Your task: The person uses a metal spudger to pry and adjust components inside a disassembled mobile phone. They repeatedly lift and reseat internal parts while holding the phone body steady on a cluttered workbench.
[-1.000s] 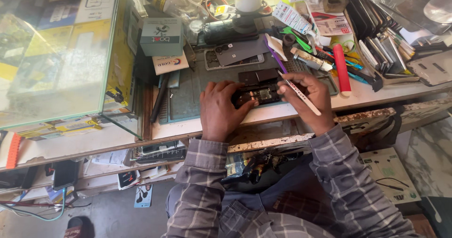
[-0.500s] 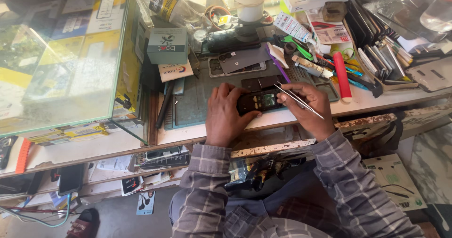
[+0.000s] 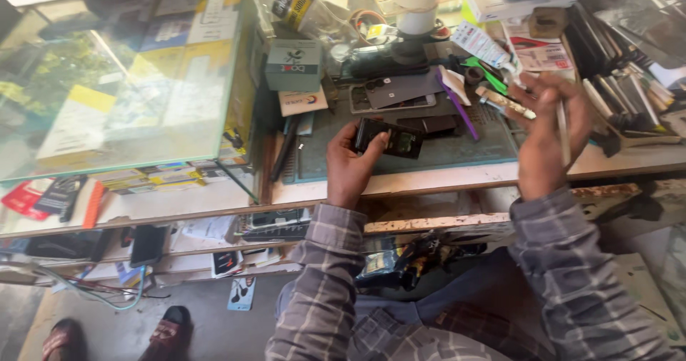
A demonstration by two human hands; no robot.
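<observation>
Phone body (image 3: pixel 389 138), dark and opened up, sits in our left hand (image 3: pixel 351 162), whose fingers are clamped round its near edge so that the exposed inside faces up at us, just above the grey-green work mat (image 3: pixel 457 150). Left of it a glass display case (image 3: pixel 121 82) fills that side of the counter, with a small grey box (image 3: pixel 293 64) at its right corner. Farther back on the mat lies a second phone (image 3: pixel 396 93), back up, and beyond it a roll of tape (image 3: pixel 416 0). To the right, our right hand (image 3: pixel 547 136) is lifted off the mat, fingers pinched together on a pair of thin metal tweezers (image 3: pixel 562 121), tips kept away from the phone body. A rack of flat spare parts (image 3: pixel 614 46) stands at the far right.
</observation>
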